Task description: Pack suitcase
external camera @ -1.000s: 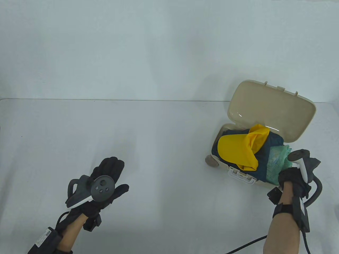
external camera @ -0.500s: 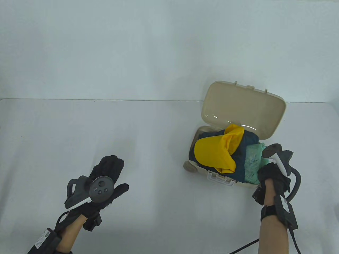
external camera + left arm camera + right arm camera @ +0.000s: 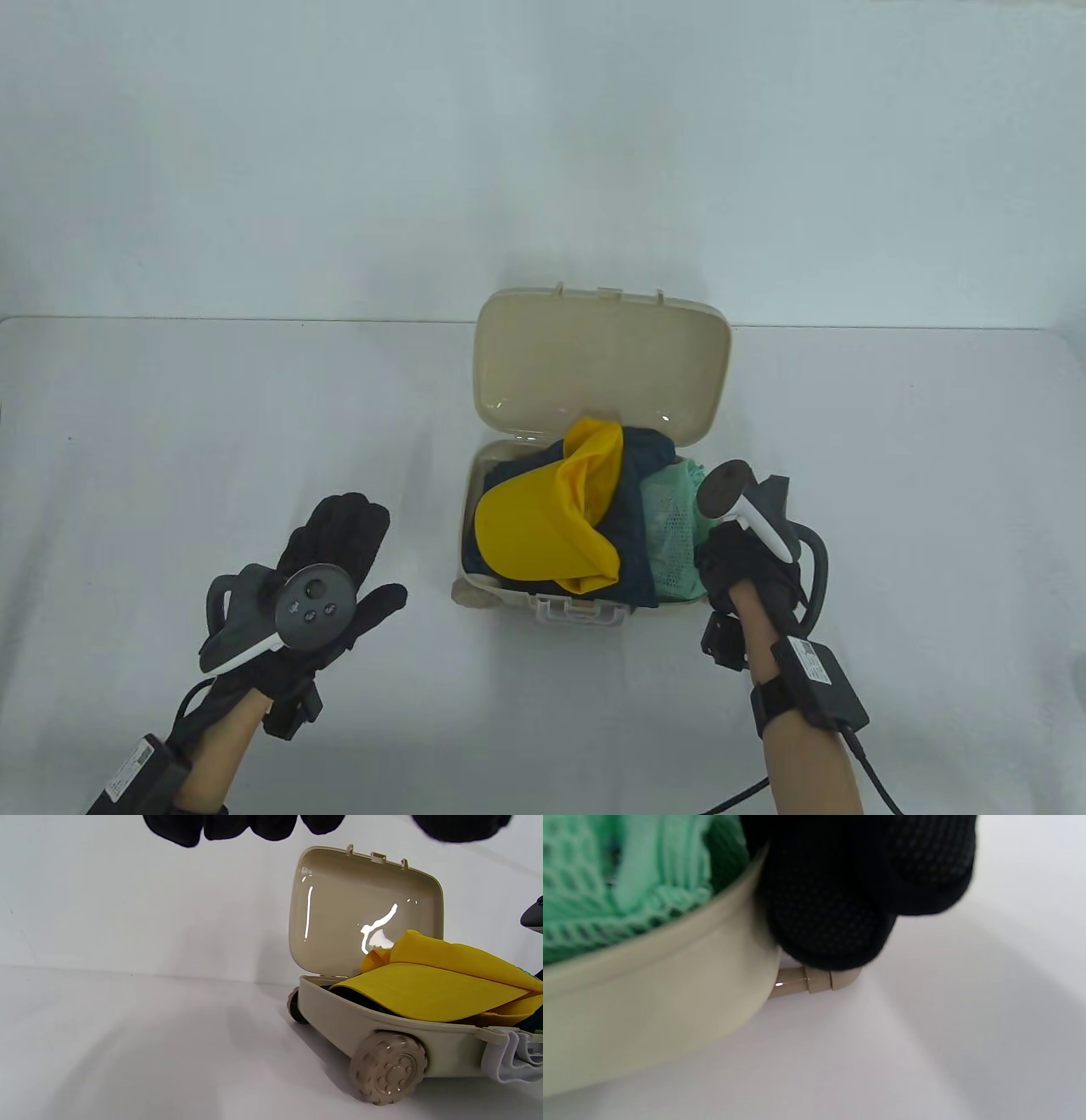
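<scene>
Right hand [image 3: 751, 567] clamps the suitcase [image 3: 543, 599] rim beside the green mesh [image 3: 670, 535], steadying it; left hand [image 3: 335, 564] hovers left, fingers apart.

Our left hand [image 3: 335, 560]: fingers straight, pointing to 1 o'clock, thumb spread toward 3 o'clock, holding nothing. Our right hand [image 3: 747, 564]: forearm up from 6 o'clock, fingers [image 3: 835, 899] curled over the suitcase [image 3: 649, 1001] handle.
</scene>
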Tool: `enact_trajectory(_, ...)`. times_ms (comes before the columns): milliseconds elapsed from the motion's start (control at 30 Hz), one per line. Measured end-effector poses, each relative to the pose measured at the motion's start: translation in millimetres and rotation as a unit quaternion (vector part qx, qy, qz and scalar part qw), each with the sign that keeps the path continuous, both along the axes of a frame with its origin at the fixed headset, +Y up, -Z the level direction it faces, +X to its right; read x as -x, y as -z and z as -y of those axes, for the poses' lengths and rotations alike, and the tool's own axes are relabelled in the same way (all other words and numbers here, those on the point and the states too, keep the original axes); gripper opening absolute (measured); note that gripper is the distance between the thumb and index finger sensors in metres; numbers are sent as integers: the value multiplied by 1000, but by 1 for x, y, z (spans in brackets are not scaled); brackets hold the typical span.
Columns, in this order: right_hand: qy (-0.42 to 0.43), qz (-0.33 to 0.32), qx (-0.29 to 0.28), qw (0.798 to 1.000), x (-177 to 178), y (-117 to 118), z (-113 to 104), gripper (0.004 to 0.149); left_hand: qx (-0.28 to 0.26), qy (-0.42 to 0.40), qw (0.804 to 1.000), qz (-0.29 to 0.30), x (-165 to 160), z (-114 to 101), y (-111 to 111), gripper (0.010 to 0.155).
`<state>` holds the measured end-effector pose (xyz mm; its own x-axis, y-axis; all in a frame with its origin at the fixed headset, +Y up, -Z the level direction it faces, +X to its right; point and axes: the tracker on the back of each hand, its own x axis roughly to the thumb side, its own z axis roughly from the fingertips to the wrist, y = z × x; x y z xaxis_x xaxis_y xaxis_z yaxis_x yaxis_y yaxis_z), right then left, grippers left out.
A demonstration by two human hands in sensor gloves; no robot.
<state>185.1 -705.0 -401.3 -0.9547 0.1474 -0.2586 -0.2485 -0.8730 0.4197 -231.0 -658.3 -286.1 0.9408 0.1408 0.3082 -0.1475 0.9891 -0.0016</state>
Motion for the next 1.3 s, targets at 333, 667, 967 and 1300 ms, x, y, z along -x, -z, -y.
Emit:
enact_trajectory(333,31,-69,9,997,45,-14,2,54,2,-8,1000,4,-1,-2,1,84)
enact_trajectory(667,93,-46,-51,993,12,-13,-61,68,15,45,998,40,-23,-37,24,91)
enact_trajectory(967,10,-106,-46,993,71,-14,-64,80,111,116,983,87,-103,-10,75,104)
enact_trajectory(1300,11,-126,-24,992,116,-7,-32,79,163,160,968,104,-152,44,90,108)
